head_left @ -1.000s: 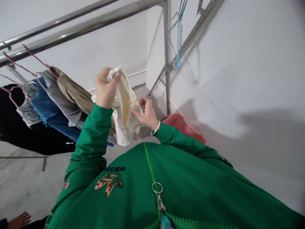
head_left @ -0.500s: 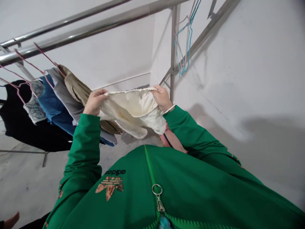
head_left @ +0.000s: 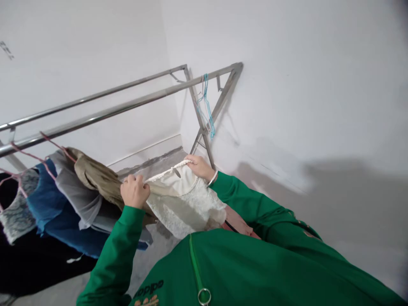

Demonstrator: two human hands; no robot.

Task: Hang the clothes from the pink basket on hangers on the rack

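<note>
A cream-white garment (head_left: 186,208) with a gathered, elastic-looking waistband and a lacy surface hangs stretched between my hands; whether it is a skirt or shorts I cannot tell. My left hand (head_left: 135,191) is closed round one end of the waistband, its knuckles up. At the other end, my right hand (head_left: 201,167) pinches the band between thumb and fingers, a pale bangle on the wrist. The band slopes upward from left to right, and the cloth falls toward my green jacket (head_left: 229,263). Behind my left hand hangs a khaki garment (head_left: 98,176).
A metal clothes rack (head_left: 134,101) with two rails runs along the wall. On its left hang a grey garment (head_left: 72,182), a blue garment (head_left: 54,208) and dark clothes on pink hangers (head_left: 33,156). Blue hangers (head_left: 208,110) dangle near its right end. Something pink (head_left: 237,221) shows below my right sleeve.
My view has tilted up and shifted, so more of the rack's far end shows. The garment's waistband now slants, with my left hand lower than my right. Both hands keep their hold.
</note>
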